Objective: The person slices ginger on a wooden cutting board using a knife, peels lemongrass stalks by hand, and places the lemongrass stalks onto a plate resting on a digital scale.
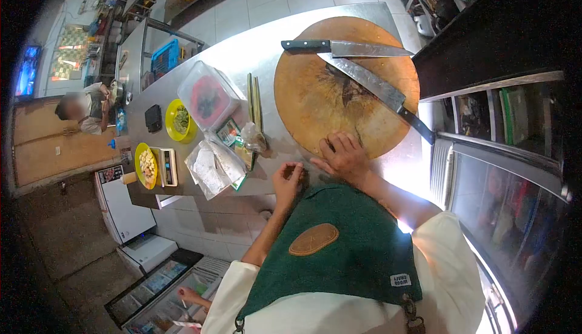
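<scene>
My right hand [344, 157] rests on the near edge of the round wooden board [297, 103], fingers apart and holding nothing. To its left, at the edge of the steel table [242, 49], is my left hand [288, 180], with curled fingers; whether anything is between them is too small to tell. Two knives lie on the board: one [364, 49] across its far part, the other [370, 84] slanting down to the right, its black handle past the rim. Left of the board are green stalks [253, 100], a small clear plastic bag [253, 138] and white paper [212, 167].
A clear plastic tub [212, 94], a yellow bowl [181, 120], a yellow plate [146, 165] of pale pieces and a scale [168, 167] stand on the left. A co-worker [91, 108] is at the far left; another person's hand [191, 296] shows at the bottom. Shelving [509, 115] stands on the right.
</scene>
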